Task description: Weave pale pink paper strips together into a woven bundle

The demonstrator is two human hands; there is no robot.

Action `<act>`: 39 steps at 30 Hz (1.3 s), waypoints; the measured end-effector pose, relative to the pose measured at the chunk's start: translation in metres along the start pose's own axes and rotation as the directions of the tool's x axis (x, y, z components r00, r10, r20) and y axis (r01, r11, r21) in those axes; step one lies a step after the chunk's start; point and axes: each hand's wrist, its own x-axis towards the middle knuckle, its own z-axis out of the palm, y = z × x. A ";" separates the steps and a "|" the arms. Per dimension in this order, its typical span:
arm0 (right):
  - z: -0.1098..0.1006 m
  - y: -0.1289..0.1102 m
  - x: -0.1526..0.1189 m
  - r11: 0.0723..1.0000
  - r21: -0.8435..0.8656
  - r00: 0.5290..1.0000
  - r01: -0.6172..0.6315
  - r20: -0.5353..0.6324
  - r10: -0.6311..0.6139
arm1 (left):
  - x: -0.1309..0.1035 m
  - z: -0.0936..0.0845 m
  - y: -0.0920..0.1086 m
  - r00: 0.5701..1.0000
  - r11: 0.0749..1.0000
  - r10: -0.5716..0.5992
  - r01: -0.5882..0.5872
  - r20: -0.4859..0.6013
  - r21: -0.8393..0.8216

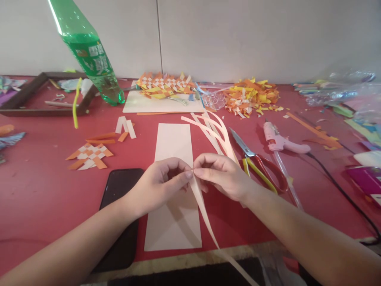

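Between the fingertips of my left hand [166, 178] and my right hand [222, 174] is the end of a long, pale paper strip [204, 210]. Both hands pinch it close together, and the strip hangs down past the table's front edge. Under the hands lies a white rectangular card [174, 143]. Several loose pale strips [218, 129] fan out just beyond my right hand. A black phone [122, 184] lies flat beneath my left forearm. The fold or shape at the pinched end is hidden by the fingers.
Right of my hand lie red-and-yellow-handled scissors [262, 167] and a pink glue gun [275, 139] with a cord. Woven orange-white paper pieces [92, 155] sit left. A green bottle [95, 59], a brown frame [38, 113] and a yellow-orange paper pile [251, 97] stand farther back.
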 end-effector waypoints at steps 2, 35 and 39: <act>-0.001 -0.001 -0.001 0.999 -0.053 1.000 0.002 -0.007 -0.003 | -0.001 0.000 0.000 1.000 1.000 -0.003 0.004 -0.009 0.031; 0.010 -0.009 -0.004 0.916 -0.335 0.962 0.222 -0.079 -0.262 | -0.002 0.001 0.001 0.992 1.000 -0.016 0.014 -0.125 -0.016; 0.010 -0.010 -0.003 0.938 -0.289 0.972 0.190 -0.081 -0.222 | -0.001 0.001 0.002 0.989 0.999 -0.037 0.032 -0.140 -0.040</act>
